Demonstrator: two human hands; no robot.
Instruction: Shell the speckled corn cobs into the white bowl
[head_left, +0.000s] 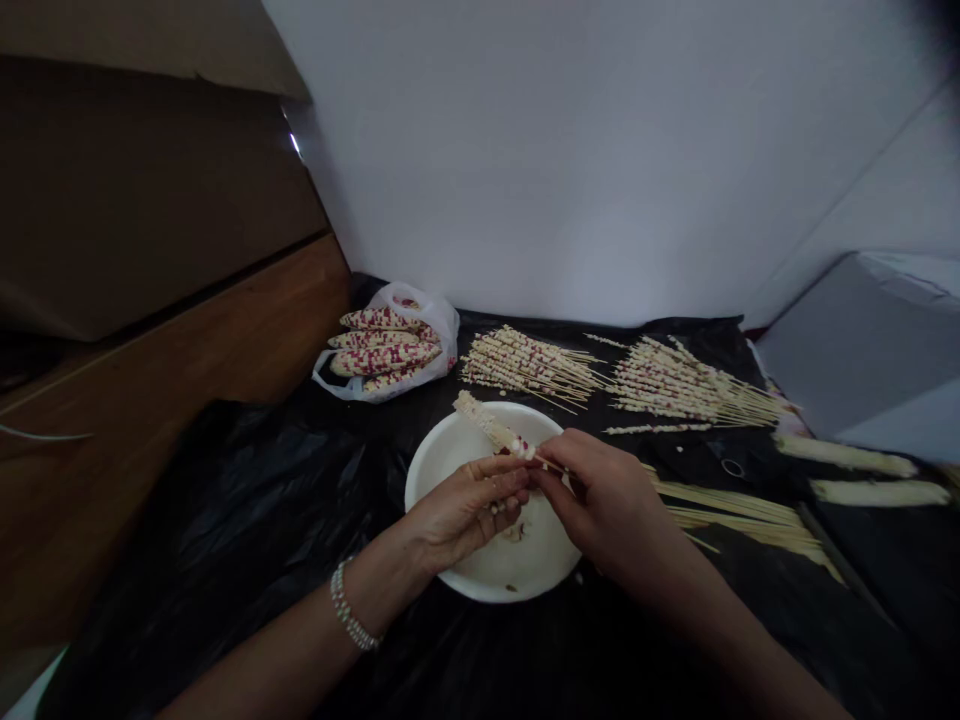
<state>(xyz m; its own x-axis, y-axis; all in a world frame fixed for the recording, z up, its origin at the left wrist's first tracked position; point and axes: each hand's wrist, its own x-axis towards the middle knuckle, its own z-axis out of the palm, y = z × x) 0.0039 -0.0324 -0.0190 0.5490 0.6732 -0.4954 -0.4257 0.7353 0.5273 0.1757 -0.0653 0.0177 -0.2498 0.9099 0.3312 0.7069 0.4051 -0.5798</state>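
Both hands meet over a white bowl [457, 460] on black plastic sheeting. My left hand [461, 510] is cupped palm up with a few corn kernels [495, 505] in it, its fingertips pinched at the skewer. My right hand [604, 500] pinches the bare end of a thin wooden skewer [491, 428] threaded with pale and red kernels; the loaded end points up and left over the bowl. A few kernels lie at the bowl's bottom. A beaded bracelet [351, 610] circles my left wrist.
A plastic bag [390, 350] of red-and-white corn cobs lies at the back left. Two piles of finished kernel skewers [525, 365] [686, 390] sit behind the bowl. Bare wooden skewers [742, 515] and stripped cobs [847, 455] lie at right. Wooden panel left, grey box [862, 350] right.
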